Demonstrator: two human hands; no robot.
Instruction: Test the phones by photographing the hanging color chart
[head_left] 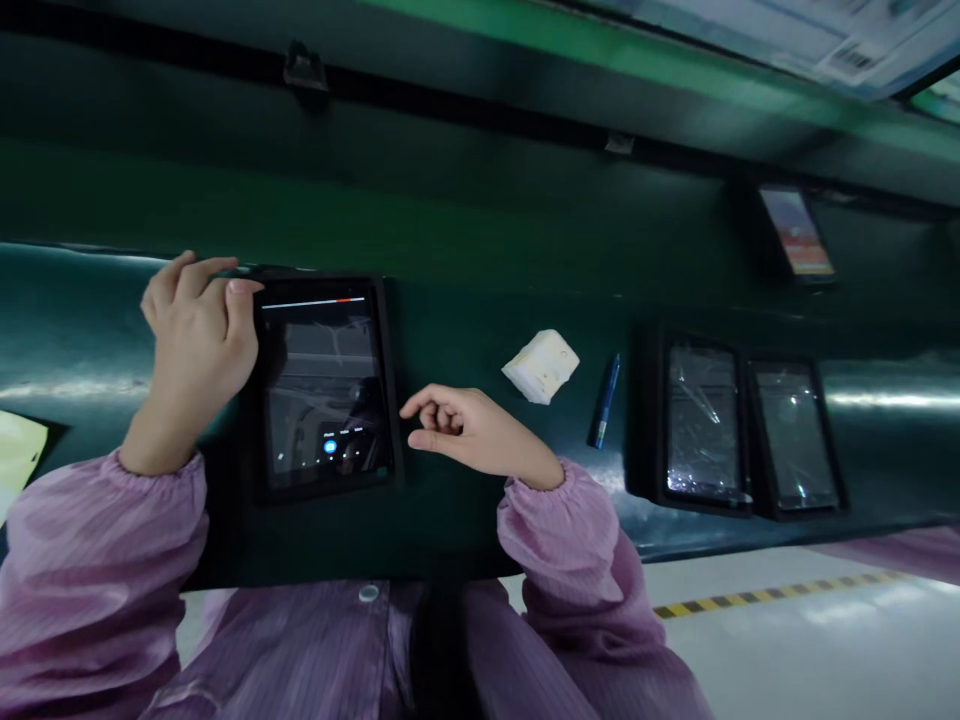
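Observation:
A dark tablet [326, 385] with its screen lit lies on the green work surface [480, 250] in front of me. My left hand [196, 335] grips its top left corner, thumb on the upper edge of the screen. My right hand [469, 430] hovers just right of the tablet, fingers loosely curled, index finger pointing at the tablet's right edge, nothing in it. Both arms wear purple striped sleeves.
A folded white cloth [541, 365] and a blue pen [604, 402] lie right of my hand. Two more tablets [703, 425] [796, 437] in dark trays sit farther right, another lit device [796, 232] behind them. Floor with yellow-black tape [772, 590] shows below.

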